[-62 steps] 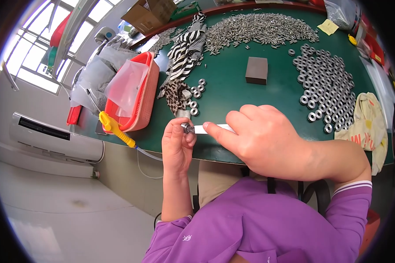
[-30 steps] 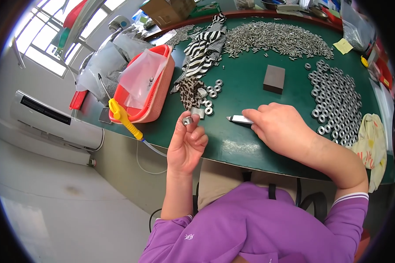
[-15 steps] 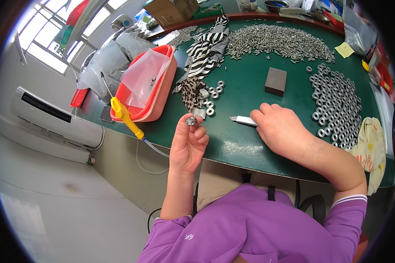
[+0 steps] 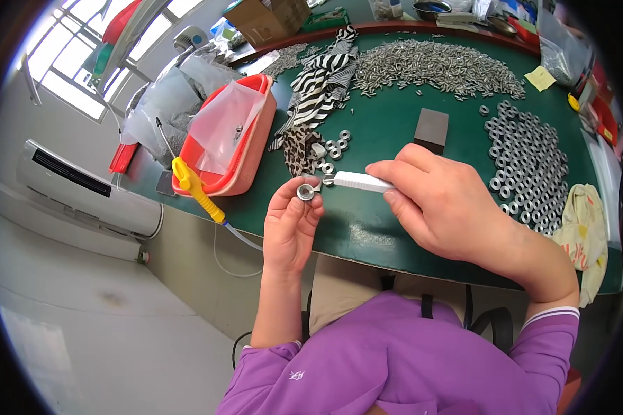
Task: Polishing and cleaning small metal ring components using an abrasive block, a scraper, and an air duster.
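Between the thumb and fingers of my left hand (image 4: 289,228) is a small metal ring (image 4: 305,192), its round opening turned up toward me. My right hand (image 4: 444,199) grips a white-handled utility knife (image 4: 360,181). The knife's tip points left and lies close to the ring; whether the two touch I cannot tell. Just beyond my left hand, several loose rings (image 4: 335,152) rest on the green table beside a leopard-print cloth (image 4: 300,149). A dark grey rectangular block (image 4: 431,128) lies beyond my right hand.
Many metal rings (image 4: 526,166) cover the table's right side, with a cream cloth (image 4: 580,232) at its edge. A heap of small metal pins (image 4: 436,66) spreads at the back. On the left stand a red basket (image 4: 256,138) and a yellow air gun (image 4: 190,181).
My right hand has moved left, bringing the knife up to the ring. In my left fingers the ring has turned so that its opening faces me.
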`<action>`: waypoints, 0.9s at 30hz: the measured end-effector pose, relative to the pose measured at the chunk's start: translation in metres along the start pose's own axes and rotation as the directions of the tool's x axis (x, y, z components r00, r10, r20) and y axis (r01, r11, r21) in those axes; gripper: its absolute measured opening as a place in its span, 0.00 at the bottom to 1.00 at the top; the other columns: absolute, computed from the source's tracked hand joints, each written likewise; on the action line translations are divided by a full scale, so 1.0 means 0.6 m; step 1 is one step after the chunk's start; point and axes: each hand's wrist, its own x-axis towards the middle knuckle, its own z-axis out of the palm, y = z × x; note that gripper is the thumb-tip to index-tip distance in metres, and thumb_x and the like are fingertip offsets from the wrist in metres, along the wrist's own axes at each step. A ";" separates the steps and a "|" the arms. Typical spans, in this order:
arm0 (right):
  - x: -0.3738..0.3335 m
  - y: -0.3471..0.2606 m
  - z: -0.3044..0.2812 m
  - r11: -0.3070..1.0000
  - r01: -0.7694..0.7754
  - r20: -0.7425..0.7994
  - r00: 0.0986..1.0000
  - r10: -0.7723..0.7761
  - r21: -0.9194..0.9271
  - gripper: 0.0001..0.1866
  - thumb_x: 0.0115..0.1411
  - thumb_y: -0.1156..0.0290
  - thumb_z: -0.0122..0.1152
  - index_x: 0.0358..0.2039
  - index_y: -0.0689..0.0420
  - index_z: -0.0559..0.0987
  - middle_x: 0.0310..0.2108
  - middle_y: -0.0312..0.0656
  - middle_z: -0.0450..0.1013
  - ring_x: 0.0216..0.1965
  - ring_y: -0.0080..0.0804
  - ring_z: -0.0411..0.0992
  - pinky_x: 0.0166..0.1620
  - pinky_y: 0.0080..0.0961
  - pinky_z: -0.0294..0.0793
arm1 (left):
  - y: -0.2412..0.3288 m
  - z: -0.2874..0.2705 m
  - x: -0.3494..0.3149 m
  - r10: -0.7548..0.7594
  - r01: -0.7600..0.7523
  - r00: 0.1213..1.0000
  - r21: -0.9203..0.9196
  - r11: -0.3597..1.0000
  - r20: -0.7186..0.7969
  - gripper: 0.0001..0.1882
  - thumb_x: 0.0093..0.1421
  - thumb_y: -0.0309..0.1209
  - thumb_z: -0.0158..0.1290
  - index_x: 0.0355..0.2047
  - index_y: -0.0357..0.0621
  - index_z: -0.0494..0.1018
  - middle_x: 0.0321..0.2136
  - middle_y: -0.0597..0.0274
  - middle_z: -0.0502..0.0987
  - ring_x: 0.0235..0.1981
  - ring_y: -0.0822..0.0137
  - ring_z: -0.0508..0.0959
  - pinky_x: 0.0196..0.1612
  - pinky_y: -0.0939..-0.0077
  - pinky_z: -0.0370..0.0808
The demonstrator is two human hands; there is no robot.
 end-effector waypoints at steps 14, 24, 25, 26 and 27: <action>-0.011 -0.017 0.004 0.997 0.080 0.059 0.995 -0.079 -0.016 0.13 0.51 0.72 0.57 0.39 0.56 0.73 0.27 0.41 0.65 0.24 0.36 0.70 0.24 0.30 0.71 | 0.001 0.003 0.002 0.199 -0.195 0.980 0.321 0.927 0.022 0.26 0.54 0.18 0.50 0.54 0.41 0.60 0.45 0.56 0.70 0.41 0.69 0.73 0.44 0.76 0.72; -0.018 -0.021 0.005 0.995 0.084 0.084 0.993 -0.079 -0.059 0.13 0.48 0.73 0.55 0.38 0.57 0.73 0.27 0.40 0.64 0.24 0.34 0.69 0.24 0.29 0.70 | -0.004 0.018 0.003 0.225 -0.244 0.970 0.398 0.884 0.095 0.32 0.53 0.17 0.50 0.58 0.42 0.53 0.42 0.56 0.71 0.40 0.71 0.72 0.44 0.77 0.71; -0.019 -0.021 0.004 0.995 0.079 0.081 0.994 -0.074 -0.059 0.13 0.48 0.73 0.55 0.38 0.57 0.73 0.27 0.40 0.64 0.24 0.34 0.69 0.24 0.29 0.70 | -0.005 0.020 0.003 0.223 -0.244 0.970 0.416 0.876 0.100 0.33 0.53 0.17 0.51 0.59 0.42 0.53 0.42 0.55 0.71 0.40 0.71 0.72 0.44 0.77 0.71; -0.021 -0.022 0.003 0.991 0.098 0.090 0.992 -0.090 -0.089 0.14 0.47 0.74 0.55 0.37 0.58 0.73 0.27 0.40 0.64 0.24 0.33 0.69 0.24 0.28 0.70 | -0.005 0.021 0.003 0.218 -0.241 0.970 0.417 0.876 0.103 0.33 0.53 0.17 0.51 0.59 0.42 0.53 0.42 0.55 0.71 0.40 0.71 0.72 0.44 0.77 0.71; -0.022 -0.023 0.001 0.986 0.116 0.099 0.990 -0.104 -0.117 0.15 0.45 0.75 0.55 0.37 0.58 0.73 0.27 0.39 0.64 0.24 0.33 0.69 0.25 0.27 0.70 | -0.006 0.022 0.004 0.210 -0.231 0.973 0.438 0.869 0.096 0.34 0.53 0.17 0.51 0.59 0.42 0.52 0.42 0.55 0.71 0.40 0.72 0.71 0.44 0.78 0.70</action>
